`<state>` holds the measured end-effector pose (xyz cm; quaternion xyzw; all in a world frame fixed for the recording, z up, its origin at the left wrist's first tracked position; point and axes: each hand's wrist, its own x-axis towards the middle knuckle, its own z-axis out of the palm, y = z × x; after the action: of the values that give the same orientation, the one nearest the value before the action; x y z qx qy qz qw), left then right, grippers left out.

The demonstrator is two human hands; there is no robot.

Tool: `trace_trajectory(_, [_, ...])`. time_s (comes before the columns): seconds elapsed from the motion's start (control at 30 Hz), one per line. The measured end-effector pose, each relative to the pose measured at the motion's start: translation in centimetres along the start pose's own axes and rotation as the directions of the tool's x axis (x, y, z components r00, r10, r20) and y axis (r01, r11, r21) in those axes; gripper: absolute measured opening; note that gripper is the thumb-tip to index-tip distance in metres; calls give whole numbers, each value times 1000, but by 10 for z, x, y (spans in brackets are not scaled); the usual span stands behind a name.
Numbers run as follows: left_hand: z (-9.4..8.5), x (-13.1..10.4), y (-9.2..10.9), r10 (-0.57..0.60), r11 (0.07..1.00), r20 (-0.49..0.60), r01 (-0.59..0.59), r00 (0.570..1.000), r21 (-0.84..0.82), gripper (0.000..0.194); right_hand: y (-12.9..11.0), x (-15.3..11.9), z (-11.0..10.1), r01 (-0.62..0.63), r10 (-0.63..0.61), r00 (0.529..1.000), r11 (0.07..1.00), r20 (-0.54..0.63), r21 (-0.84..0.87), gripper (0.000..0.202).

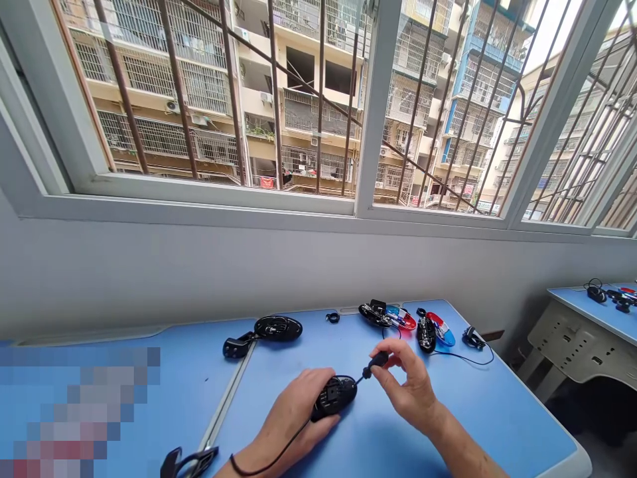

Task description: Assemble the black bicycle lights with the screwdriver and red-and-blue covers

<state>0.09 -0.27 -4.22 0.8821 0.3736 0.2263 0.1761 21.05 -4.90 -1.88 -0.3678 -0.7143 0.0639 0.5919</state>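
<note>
My left hand is closed around an opened black computer mouse, pressing it against the blue table. Bare inner parts show on its upper side. From the mouse a thin black cable runs back over the left wrist. Between thumb and fingertips, my right hand pinches a small screwdriver by its black handle. Its thin shaft slants down to the right end of the mouse; whether the tip sits in a screw is too small to tell.
Black mouse shell pieces lie at the back left. Further right are several mouse parts with red and blue covers and a coiled cable plug. Black-framed glasses rest at the front. A second table holds more parts.
</note>
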Motion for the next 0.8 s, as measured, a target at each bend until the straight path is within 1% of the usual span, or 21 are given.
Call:
trace_trajectory(0.07, [0, 0, 0, -3, 1000, 2, 3, 1000, -2, 32, -4, 1, -3, -49, 48, 999, 999, 25, 17, 23])
trace_trajectory(0.13, [0, 0, 0, -5, 1000, 1, 5, 1000, -4, 31, -6, 2, -5, -71, 71, 997, 997, 28, -7, 21])
trace_trajectory(0.33, [-1, -1, 2, -3, 1000, 23, 3, 1000, -9, 27, 2, 2, -2, 8, -8, 1000, 997, -3, -81, 19])
trace_trajectory(0.43, [-1, -1, 2, -7, 1000, 22, 7, 1000, -7, 27, 5, 1, -2, -20, 19, 1000, 995, -17, -95, 17])
trace_trajectory(0.5, [-1, -1, 3, -12, 1000, 26, 13, 1000, -10, 27, 5, 1, -5, -40, 39, 999, 996, -15, -76, 21])
trace_trajectory(0.6, [-1, 0, 2, -21, 1000, 31, 22, 999, -20, 30, 1, 3, -9, -54, 55, 998, 998, 20, -16, 24])
trace_trajectory(0.67, [-1, 0, 2, -25, 999, 25, 26, 999, -23, 33, -1, 3, -11, -65, 65, 997, 998, 46, -2, 22])
trace_trajectory(0.73, [-1, 0, 1, -23, 999, 18, 23, 1000, -22, 34, -3, 4, -10, -68, 69, 996, 998, 56, -20, 20])
trace_trajectory(0.8, [0, 0, 0, -14, 1000, 9, 14, 1000, -19, 33, -2, 4, -7, -45, 48, 998, 998, 46, -52, 19])
